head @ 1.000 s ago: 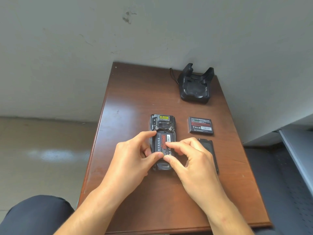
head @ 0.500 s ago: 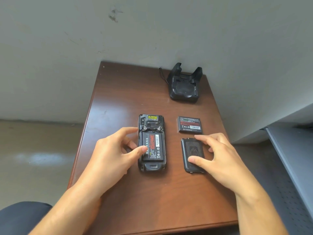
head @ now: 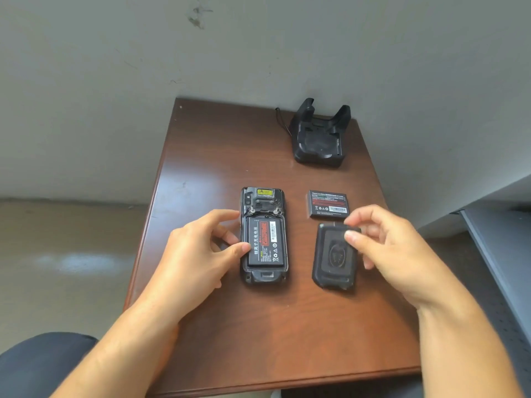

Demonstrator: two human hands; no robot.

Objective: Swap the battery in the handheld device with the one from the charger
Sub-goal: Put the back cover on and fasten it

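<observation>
The black handheld device [head: 263, 202] lies face down on the brown table [head: 230, 326] with its back open. A battery with a red label [head: 264, 245] sits in its compartment. My left hand [head: 198, 259] touches the device's left edge with thumb and forefinger. The black back cover [head: 334, 265] is tilted beside the device, its far end raised. My right hand [head: 388, 251] pinches that far end. A second battery [head: 328, 204] lies flat beyond the cover. The black charger cradle [head: 319, 139] stands at the back right with nothing in it.
The table stands against a grey wall. A grey shelf edge [head: 500, 254] runs along the right. My dark trouser knee [head: 37, 366] shows at the bottom left. A thin black cord [head: 283, 122] leaves the charger.
My right hand left the battery in the device, moved right to the back cover, gripped its far end and tilted it up. My left hand stayed at the device's left side.
</observation>
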